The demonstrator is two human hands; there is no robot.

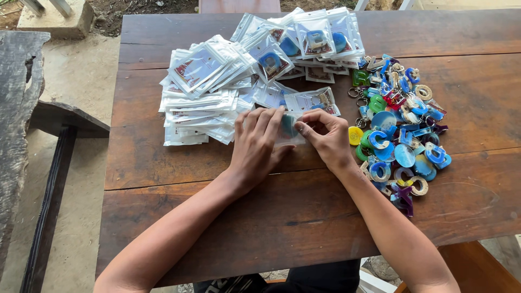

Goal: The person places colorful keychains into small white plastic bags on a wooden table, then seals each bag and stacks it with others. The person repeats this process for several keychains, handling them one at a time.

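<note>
My left hand (258,144) and my right hand (327,139) meet over the middle of a brown wooden table (304,217). Between them they hold a small clear plastic pouch (288,133) with a teal piece inside it. The left fingers lie flat on the pouch. My right thumb and forefinger pinch its upper right edge. Flat empty pouches (198,108) are stacked just left and behind my hands. Filled pouches (312,35) with blue letter pieces lie further back.
A heap of colourful letter-shaped keychains (399,125) covers the table right of my right hand. A dark wooden bench (21,108) stands to the left on a concrete floor. The table's near edge is close to my body.
</note>
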